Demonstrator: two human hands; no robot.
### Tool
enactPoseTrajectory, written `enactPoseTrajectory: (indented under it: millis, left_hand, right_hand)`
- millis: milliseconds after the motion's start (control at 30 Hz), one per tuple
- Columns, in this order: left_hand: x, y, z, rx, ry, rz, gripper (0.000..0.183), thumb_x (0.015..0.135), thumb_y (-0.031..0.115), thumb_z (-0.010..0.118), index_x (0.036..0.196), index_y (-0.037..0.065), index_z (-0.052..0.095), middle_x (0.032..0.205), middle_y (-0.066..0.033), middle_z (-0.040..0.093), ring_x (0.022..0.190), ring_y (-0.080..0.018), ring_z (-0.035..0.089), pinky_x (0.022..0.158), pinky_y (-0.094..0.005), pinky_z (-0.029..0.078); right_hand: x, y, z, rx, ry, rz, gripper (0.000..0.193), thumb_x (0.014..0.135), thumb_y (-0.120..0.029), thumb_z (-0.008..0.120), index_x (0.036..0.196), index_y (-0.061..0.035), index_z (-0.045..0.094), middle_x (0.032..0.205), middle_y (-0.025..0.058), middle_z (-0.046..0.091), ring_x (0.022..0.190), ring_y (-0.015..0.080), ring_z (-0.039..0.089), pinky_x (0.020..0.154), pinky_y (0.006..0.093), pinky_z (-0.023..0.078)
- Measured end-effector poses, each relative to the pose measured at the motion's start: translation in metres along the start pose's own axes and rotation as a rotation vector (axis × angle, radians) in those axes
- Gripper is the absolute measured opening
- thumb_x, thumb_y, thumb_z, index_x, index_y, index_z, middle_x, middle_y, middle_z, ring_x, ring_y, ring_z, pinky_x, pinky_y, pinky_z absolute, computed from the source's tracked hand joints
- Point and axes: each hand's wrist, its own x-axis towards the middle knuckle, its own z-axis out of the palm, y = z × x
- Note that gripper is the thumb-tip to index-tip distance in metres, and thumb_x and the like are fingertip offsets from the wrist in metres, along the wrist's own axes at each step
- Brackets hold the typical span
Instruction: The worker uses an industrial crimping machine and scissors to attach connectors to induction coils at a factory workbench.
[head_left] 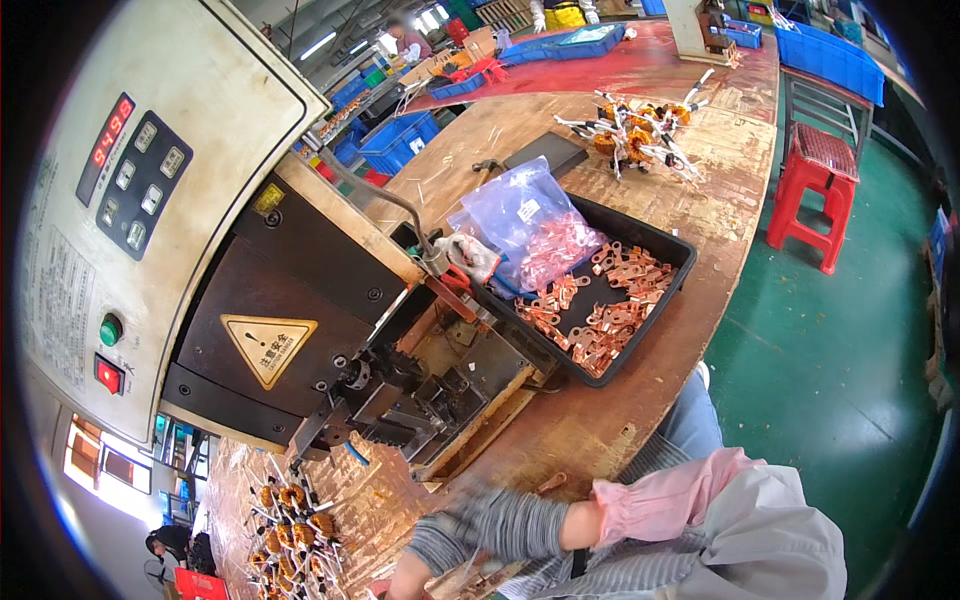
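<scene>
My right hand [485, 522] wears a grey striped glove and is smeared by motion over the near table edge; its fingers cannot be made out. A pink sleeve cover [665, 492] lies along that forearm, with bare skin between it and the glove. Bare skin at the bottom edge, seemingly my left hand [405, 580], is cut off by the frame, so its grip is hidden. Close by the glove, a copper lug [551, 483] lies on the wooden table. Left of it stands a crimping press [270, 310] with a dark steel die [400, 400].
A black tray [645, 335] holds loose copper lugs [610, 320] and a clear bag [530, 215] of lugs. Wire-wound ring coils [290, 530] with white leads lie at lower left, more coils [635, 135] farther back. A red stool [815, 195] stands on the green floor at right.
</scene>
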Motion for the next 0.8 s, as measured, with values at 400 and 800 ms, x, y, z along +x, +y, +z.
enactPoseTrajectory:
  millis: [400,800]
  left_hand:
    - [-0.026,-0.002,0.003,-0.114,0.210,-0.028,0.029,0.067,0.026,0.069,0.091,0.010,0.065,0.081,-0.0108,0.064,0.072,-0.0295,0.061,0.064,-0.0365,0.049]
    - [-0.095,-0.057,0.066,0.379,0.263,-0.503,0.033,0.067,0.024,0.066,0.098,0.016,0.057,0.086,-0.0086,0.060,0.079,-0.0294,0.058,0.066,-0.0408,0.047]
  right_hand:
    - [-0.013,0.010,0.008,0.111,-0.709,0.445,0.065,0.074,-0.033,0.063,0.125,-0.0004,0.039,0.091,0.0168,0.059,0.077,0.0328,0.059,0.064,0.0398,0.048]
    - [-0.022,0.009,0.013,0.173,-0.591,0.496,0.032,0.073,-0.028,0.060,0.094,-0.0056,0.054,0.078,0.0166,0.060,0.073,0.0357,0.060,0.060,0.0445,0.048]
